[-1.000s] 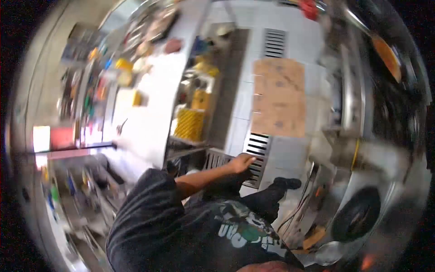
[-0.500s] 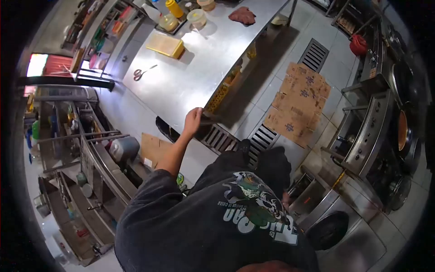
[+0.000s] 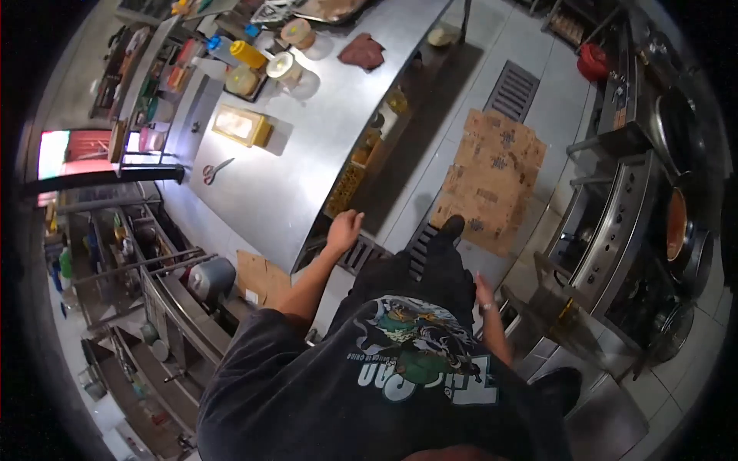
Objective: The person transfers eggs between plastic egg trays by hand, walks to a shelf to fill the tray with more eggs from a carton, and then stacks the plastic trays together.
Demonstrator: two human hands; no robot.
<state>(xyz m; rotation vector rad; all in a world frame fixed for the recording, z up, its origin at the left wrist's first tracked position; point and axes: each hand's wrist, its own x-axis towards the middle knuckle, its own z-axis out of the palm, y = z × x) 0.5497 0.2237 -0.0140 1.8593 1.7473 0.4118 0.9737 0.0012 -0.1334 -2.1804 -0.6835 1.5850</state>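
1. Your left hand [image 3: 346,227] has just come off the counter [image 3: 288,165] and is beside its right edge, not far from the near corner. Its fingers curl loosely, with nothing held.
2. Your right hand [image 3: 484,290] has come into fuller view, low by your side. It is too small to tell how far its fingers are open; no held thing shows.
3. A shoe [image 3: 452,227] now reaches the near edge of the cardboard [image 3: 492,180]. That, with the freed hand, suggests you are stepping along the counter rather than handling anything on it.
4. The counter is the thing nearest your left hand. By its left edge are the yellow box [image 3: 242,127] and, closer to the near corner, the scissors [image 3: 215,171]. The meat [image 3: 361,51] is by its right edge; the tub [image 3: 284,67] and yellow bottle [image 3: 247,54] stand farther from you than the box.
5. Your shirt [image 3: 384,415] shows large, upside-down lettering: "Pan" is readable, and the other word starts with "T", its middle lost in the folds. A small line seems to begin "DESIGN".
6. The cardboard has dark print, too small to read. No brand is legible on the bottle or tub.
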